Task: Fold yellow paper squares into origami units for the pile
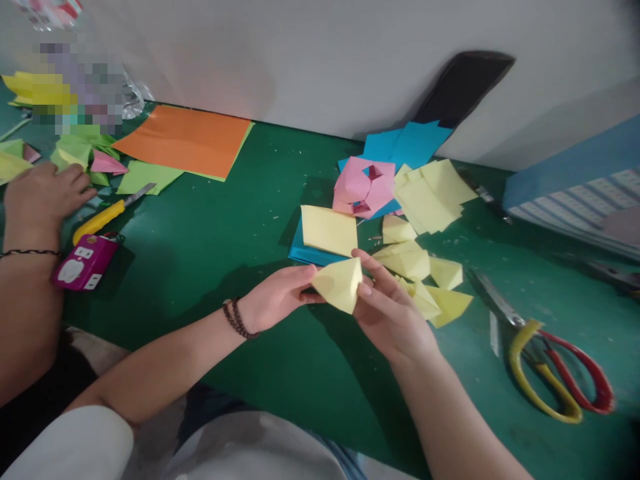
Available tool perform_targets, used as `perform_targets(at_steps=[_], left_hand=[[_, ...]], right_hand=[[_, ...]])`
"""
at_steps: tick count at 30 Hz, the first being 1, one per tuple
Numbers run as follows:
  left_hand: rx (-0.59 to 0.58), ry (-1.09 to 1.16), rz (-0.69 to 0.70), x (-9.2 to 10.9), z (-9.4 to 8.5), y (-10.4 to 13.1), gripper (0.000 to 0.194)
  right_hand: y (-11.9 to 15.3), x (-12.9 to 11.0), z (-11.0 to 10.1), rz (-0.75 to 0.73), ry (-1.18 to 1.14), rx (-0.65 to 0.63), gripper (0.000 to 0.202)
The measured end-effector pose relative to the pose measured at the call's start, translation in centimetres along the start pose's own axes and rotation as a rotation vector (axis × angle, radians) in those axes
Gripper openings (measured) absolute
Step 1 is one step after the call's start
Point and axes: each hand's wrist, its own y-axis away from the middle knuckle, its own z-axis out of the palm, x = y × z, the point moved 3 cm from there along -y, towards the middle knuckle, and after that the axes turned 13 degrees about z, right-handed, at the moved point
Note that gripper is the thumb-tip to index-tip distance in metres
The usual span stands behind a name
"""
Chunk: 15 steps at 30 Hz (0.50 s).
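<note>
Between my two hands, above the front of the table, is a folded pale yellow paper piece (338, 285) shaped like a small cone. My left hand (283, 293), with a beaded bracelet at its wrist, pinches the pointed left end. My right hand (395, 313) has its thumb and fingers on the wider right edge. Just behind lies a stack of pale yellow square sheets (330, 229) on blue paper (315, 252). Several similar folded yellow pieces (406, 259) lie beside my right hand, partly hidden by it.
Scissors (520, 327) with red and yellow handles lie at right. Pink folded paper (360, 187), blue sheets (407, 145) and yellow sheets (433, 193) lie behind. Orange paper (185, 137), a yellow utility knife (103, 220) and a purple box (87, 262) are leftward, near another person's hand (47, 193).
</note>
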Motion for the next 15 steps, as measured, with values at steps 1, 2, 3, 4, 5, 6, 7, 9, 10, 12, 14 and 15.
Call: perform_targets(at_steps=[1, 2, 3, 4, 5, 6, 7, 9, 10, 12, 14, 15], left_hand=[[-0.003, 0.006, 0.004, 0.0, 0.0, 0.0, 0.046], [-0.009, 0.003, 0.0, 0.0, -0.1, 0.0, 0.048], [-0.014, -0.01, -0.011, -0.1, -0.1, 0.0, 0.048], [-0.018, -0.028, -0.029, -0.1, -0.2, 0.0, 0.048], [-0.017, -0.045, -0.05, -0.2, -0.3, 0.0, 0.048], [-0.011, -0.055, -0.067, -0.3, -0.3, 0.0, 0.048], [-0.002, -0.058, -0.075, -0.3, -0.4, 0.0, 0.047], [0.01, -0.058, -0.082, -0.4, -0.4, 0.0, 0.046], [0.009, -0.058, -0.086, -0.5, -0.4, 0.0, 0.046], [0.001, -0.063, -0.096, -0.6, -0.4, 0.0, 0.045], [-0.02, -0.064, -0.101, -0.8, -0.3, 0.0, 0.044], [-0.032, -0.065, -0.099, -0.8, -0.3, 0.0, 0.044]], right_hand=[[0.1, -0.1, 0.1, -0.017, 0.02, 0.011, 0.05], [0.2, -0.2, 0.2, -0.036, 0.042, 0.022, 0.05], [0.3, -0.3, 0.3, -0.052, 0.063, 0.029, 0.049], [0.4, -0.3, 0.4, -0.064, 0.083, 0.028, 0.049], [0.5, -0.2, 0.6, -0.073, 0.101, 0.022, 0.049], [0.5, -0.2, 0.8, -0.08, 0.117, 0.007, 0.049], [0.5, -0.1, 0.9, -0.086, 0.127, -0.011, 0.051], [0.6, 0.1, 1.2, -0.087, 0.133, -0.041, 0.055], [0.6, 0.2, 1.3, -0.083, 0.128, -0.046, 0.058], [0.6, 0.3, 1.4, -0.065, 0.112, -0.043, 0.061], [0.6, 0.4, 1.4, -0.05, 0.092, -0.042, 0.061], [0.6, 0.4, 1.4, -0.043, 0.083, -0.048, 0.06]])
